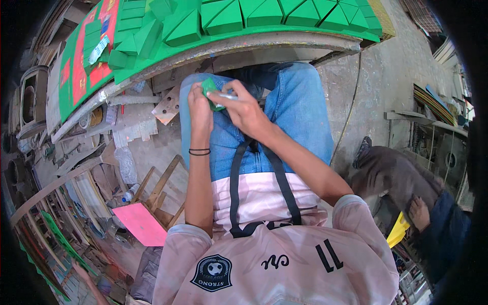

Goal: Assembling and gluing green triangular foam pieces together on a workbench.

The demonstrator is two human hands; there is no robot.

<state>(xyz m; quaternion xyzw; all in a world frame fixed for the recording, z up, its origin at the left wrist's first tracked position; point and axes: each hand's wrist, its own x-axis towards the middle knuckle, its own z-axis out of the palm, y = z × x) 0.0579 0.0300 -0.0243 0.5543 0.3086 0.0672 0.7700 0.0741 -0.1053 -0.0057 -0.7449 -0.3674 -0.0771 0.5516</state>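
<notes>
My left hand is raised above my lap, its fingers closed round a small green block. Beside it, my right hand grips a slim, pale, pen-like tool and brings it against the block. Whether that tool is a pen or a blade is too small to tell. Just beyond my knees, many more green wedge-shaped blocks stand in rows on a green-topped table.
Red patches and a small pale-labelled item lie on the table's left part. A pink board rests by a wooden frame at my left. Another person is close on my right, near a yellow object.
</notes>
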